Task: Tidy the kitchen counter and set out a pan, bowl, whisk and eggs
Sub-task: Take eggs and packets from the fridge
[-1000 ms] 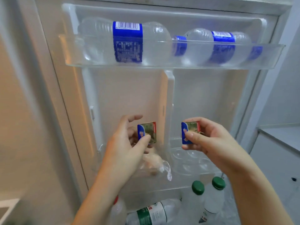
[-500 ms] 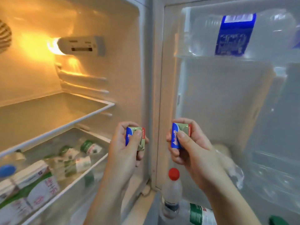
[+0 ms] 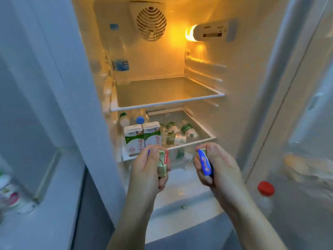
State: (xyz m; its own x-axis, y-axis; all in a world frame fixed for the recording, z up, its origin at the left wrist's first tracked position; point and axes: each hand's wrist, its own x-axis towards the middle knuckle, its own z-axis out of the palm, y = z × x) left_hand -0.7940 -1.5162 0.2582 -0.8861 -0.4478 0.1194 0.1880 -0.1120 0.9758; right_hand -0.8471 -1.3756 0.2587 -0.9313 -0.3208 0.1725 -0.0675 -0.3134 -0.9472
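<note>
Head camera puts us in front of the open fridge [image 3: 243, 105], both hands raised just short of its lower shelf [image 3: 194, 144]. We judge this to be the fridge leg of the job: either stowing two small packets as part of the tidying or gathering things on the way to the eggs, and we cannot tell which. No eggs show plainly (a pale blurred shape in the door at far right could be anything), and the pan, bowl and whisk are out of view.

Our left hand [image 3: 147, 170] has its fingers [image 3: 163, 185] curled tight round a green-and-gold packet [image 3: 163, 164]. Our right hand [image 3: 218, 168] pinches a blue-edged packet [image 3: 204, 164] between thumb and curled fingers. The packets are near each other but apart. Beyond them two milk cartons [image 3: 142, 138] stand at the left of the lower shelf, with green-capped bottles [image 3: 187, 129] lying to their right.

The next move, as we see it, calls for freeing at least one hand, since neither can take an egg as it is.
</note>
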